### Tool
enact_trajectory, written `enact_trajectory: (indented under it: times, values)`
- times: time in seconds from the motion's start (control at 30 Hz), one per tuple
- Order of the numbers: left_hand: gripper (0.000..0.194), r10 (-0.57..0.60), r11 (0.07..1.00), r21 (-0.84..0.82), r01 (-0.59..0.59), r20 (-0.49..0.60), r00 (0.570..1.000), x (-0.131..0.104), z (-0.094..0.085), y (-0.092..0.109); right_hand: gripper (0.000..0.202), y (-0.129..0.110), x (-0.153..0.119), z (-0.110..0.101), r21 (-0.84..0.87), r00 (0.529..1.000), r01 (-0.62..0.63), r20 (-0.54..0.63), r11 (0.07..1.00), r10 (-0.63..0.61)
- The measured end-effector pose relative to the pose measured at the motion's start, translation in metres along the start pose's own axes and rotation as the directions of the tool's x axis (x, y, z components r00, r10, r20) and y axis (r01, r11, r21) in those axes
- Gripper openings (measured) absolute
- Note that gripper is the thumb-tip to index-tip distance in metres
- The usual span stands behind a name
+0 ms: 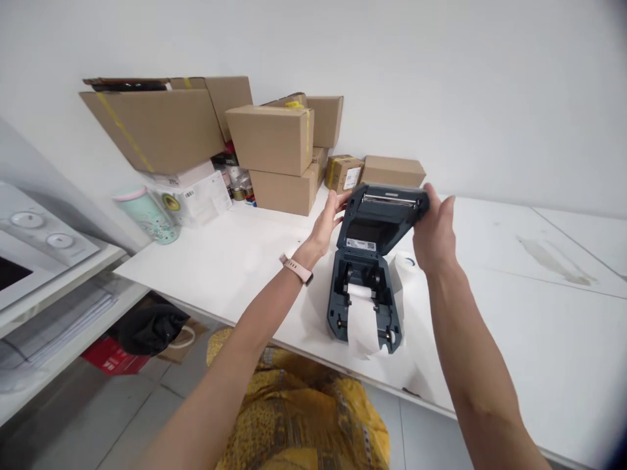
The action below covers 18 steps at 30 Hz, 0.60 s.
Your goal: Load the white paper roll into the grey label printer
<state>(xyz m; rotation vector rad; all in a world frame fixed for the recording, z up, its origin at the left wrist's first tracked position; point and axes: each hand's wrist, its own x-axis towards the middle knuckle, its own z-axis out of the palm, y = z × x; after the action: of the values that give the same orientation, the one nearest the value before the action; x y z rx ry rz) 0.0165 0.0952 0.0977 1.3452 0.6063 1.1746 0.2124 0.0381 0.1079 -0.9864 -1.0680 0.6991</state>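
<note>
A dark grey label printer [365, 307] sits on the white table [514, 326] with its lid [379, 219] swung up. Inside lies a white paper roll [360, 290], and its strip runs out over the front of the printer. My left hand [327, 225] touches the lid's left edge with its fingers. My right hand [434, 228] grips the lid's right edge. A pink watch sits on my left wrist.
Several cardboard boxes [272, 140] are stacked against the wall behind the printer, with a white carton [193, 196] and a pale green tumbler [147, 215] to the left. A white appliance [29, 248] stands on a shelf at the far left. Bags lie on the floor below.
</note>
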Motion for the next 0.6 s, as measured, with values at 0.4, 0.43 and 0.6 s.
enact_trajectory:
  times: [0.4, 0.43, 0.6]
  values:
    - [0.059, 0.257, 0.895, 0.348, -0.28, 0.113, 0.96, -0.155, -0.002, -0.025, 0.068, 0.026, -0.156, -0.04, -0.306, 0.984, 0.09, 0.177, 0.948, -0.036]
    - [0.059, 0.253, 0.87, 0.402, -0.285, 0.13, 0.959, -0.163, -0.002, -0.029, 0.062, 0.029, -0.165, -0.042, -0.361, 0.98, 0.104, 0.198, 0.927, -0.032]
    - [0.054, 0.294, 0.671, 0.652, -0.353, 0.203, 0.934, -0.187, 0.004, -0.048, 0.035, 0.037, -0.185, -0.039, -0.441, 0.981, 0.157, 0.174, 0.884, -0.087]
